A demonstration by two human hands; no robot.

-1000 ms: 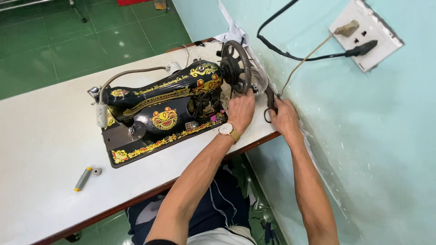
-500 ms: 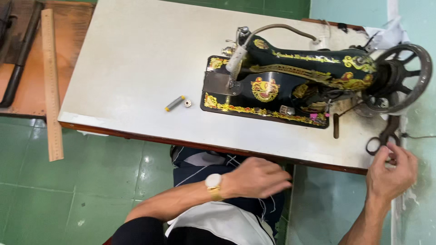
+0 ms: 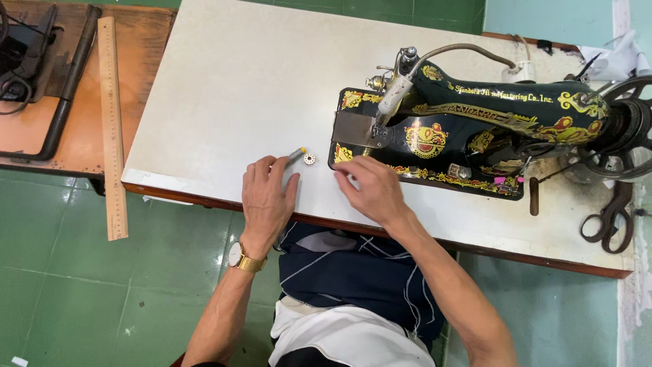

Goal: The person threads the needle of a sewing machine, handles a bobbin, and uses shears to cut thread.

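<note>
Bobbin: just beyond left hand, right of its fingertips, beside pen. Left nearer than right hand. Both open, empty.

Tailoring workshop: sewing machine, scissors, ruler
</note>
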